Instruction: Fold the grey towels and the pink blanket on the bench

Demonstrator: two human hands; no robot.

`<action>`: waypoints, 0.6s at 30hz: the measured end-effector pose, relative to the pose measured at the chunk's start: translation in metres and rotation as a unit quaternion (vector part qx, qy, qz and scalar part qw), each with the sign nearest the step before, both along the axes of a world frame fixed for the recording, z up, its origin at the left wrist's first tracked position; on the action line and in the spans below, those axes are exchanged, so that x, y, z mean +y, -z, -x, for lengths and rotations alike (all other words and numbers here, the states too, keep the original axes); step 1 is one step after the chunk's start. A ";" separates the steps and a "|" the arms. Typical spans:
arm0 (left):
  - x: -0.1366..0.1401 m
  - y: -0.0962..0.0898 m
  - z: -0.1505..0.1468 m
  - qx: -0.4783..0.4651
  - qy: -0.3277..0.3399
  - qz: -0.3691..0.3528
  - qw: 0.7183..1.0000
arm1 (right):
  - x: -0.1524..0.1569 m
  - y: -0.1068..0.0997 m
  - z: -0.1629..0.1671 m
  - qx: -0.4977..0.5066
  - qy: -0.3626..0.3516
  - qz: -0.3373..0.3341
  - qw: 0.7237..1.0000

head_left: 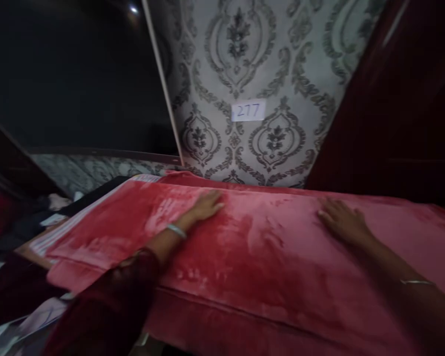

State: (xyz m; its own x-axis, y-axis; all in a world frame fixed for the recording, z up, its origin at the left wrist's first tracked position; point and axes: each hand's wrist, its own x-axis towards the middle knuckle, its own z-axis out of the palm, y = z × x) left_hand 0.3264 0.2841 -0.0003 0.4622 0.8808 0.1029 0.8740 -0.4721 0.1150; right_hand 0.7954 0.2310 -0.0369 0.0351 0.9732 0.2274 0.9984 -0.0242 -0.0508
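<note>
A plush red blanket [222,257] lies folded and spread wide before me, its nap brushed into lighter pink and darker red patches. Flat on its far left part rests my left hand [206,204], fingers stretched out, holding nothing. My right hand [341,220] lies on the pink right part near the far edge, its fingers also extended and slightly blurred. Folded layers of the blanket show along the near side and at the left end. Beneath its left end a striped cloth edge [46,247] sticks out.
A patterned wall [241,64] with a paper label [248,110] reading 277 rises behind the blanket. A large dark screen [77,74] stands at the back left, a dark red panel [393,118] at the right. Cloths and papers [44,314] clutter the lower left.
</note>
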 end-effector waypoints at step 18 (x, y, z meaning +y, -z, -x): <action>0.071 0.013 0.240 0.087 -0.251 0.047 0.963 | 0.037 0.088 0.071 -0.012 -0.124 -0.045 0.991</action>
